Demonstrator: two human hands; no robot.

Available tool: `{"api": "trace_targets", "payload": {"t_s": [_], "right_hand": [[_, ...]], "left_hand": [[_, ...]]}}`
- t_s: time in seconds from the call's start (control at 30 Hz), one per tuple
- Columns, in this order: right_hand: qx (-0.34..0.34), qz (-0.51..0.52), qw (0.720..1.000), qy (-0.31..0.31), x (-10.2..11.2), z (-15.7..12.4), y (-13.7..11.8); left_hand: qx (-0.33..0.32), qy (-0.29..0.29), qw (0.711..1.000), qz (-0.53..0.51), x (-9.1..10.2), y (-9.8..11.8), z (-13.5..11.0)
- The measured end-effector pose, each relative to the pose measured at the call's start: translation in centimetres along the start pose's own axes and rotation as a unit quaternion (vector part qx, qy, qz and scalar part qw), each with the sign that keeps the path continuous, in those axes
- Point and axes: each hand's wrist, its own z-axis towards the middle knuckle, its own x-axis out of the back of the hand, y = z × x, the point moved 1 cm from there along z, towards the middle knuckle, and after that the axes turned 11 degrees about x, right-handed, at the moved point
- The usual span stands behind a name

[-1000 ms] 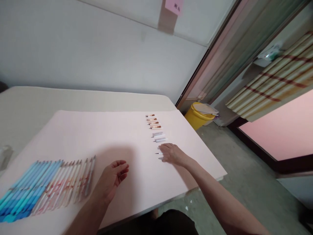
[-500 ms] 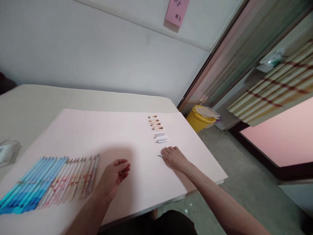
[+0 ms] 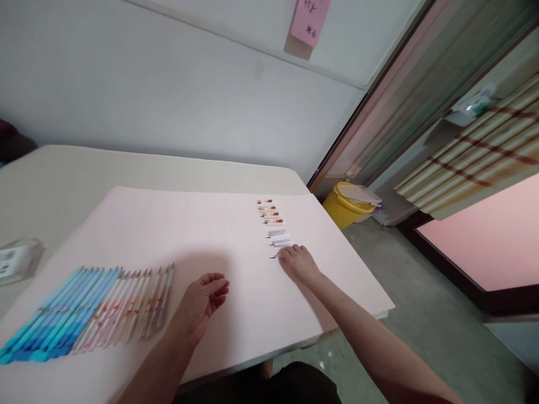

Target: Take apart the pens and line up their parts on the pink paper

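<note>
My right hand (image 3: 298, 261) lies over the near end of a column of small pen parts, its fingers closed on a pen refill (image 3: 275, 256) whose thin dark tip points left. Just beyond it are pale dark-tipped pieces (image 3: 281, 243), and farther up several with brown-and-orange marks (image 3: 272, 215). My left hand (image 3: 210, 294) hangs above the pink sheet (image 3: 244, 336), fingers loosely curled and nothing visible in them. To its left, blue pens (image 3: 76, 306) and white-and-red patterned pens (image 3: 126, 308) lie side by side in a row.
A clear-and-white box (image 3: 19, 261) stands at the left of the cream table (image 3: 168, 168). Beyond the table's right side, a yellow bin (image 3: 345, 207) stands on the floor. A white wall (image 3: 177, 90) rises behind the table.
My right hand has slid slightly away from me with the refill, closer to the pale pieces in the column. My left hand stays in about the same pose.
</note>
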Motion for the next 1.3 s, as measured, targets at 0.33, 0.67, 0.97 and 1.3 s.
{"api": "trace_targets", "payload": {"t_s": [0.33,0.67,0.97,1.3], "right_hand": [[-0.034,-0.004,0.999,0.023,0.4,-1.4,-1.1],[-0.045,-0.017,0.998,0.036,0.1,-1.3,-2.0],[-0.028,-0.035,0.999,0.017,0.3,-1.0,-1.1],[-0.037,-0.011,0.999,0.014,-0.2,-0.7,-1.1]], "left_hand": [[-0.011,-0.009,1.000,-0.016,0.1,0.3,-1.1],[-0.017,-0.018,0.999,-0.020,0.3,0.3,-1.5],[-0.016,-0.022,0.999,-0.027,0.4,0.4,-1.5],[-0.018,-0.022,0.999,-0.032,0.5,0.4,-1.4]]}}
